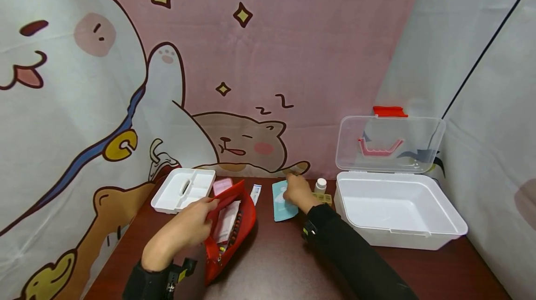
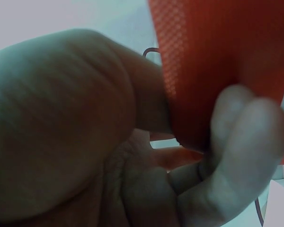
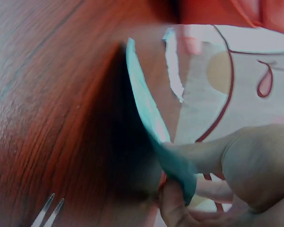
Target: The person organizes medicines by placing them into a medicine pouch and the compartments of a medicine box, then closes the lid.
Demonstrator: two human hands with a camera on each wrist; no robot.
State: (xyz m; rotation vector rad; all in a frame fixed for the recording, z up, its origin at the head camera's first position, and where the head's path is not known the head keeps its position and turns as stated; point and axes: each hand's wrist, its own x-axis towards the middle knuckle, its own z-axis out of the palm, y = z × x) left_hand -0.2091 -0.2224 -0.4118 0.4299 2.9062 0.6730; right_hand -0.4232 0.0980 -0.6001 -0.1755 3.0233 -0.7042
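Holding the red pouch by its near rim, my left hand has its thumb on one face of the fabric and its curled fingers on the other, which the left wrist view shows close up as a firm pinch on the red mesh cloth. That forearm comes in from the lower left, the wrist bent slightly so the pouch stands tilted on the dark wooden table with its mouth open toward me, papers and small items showing inside. My right arm, in a black sleeve, stretches forward across the middle of the table, and my right hand rests over the far edge of a teal packet. In the right wrist view the thumb and fingertips pinch the packet's corner, and its edge is lifted and bowed off the wood. The packet lies between the pouch and a white storage box whose clear lid stands open at the right. Just beside my right hand stand a small white bottle and a yellowish pill organiser. A small tube lies between pouch and packet, and a white divided tray sits at the far left, near a pink box.
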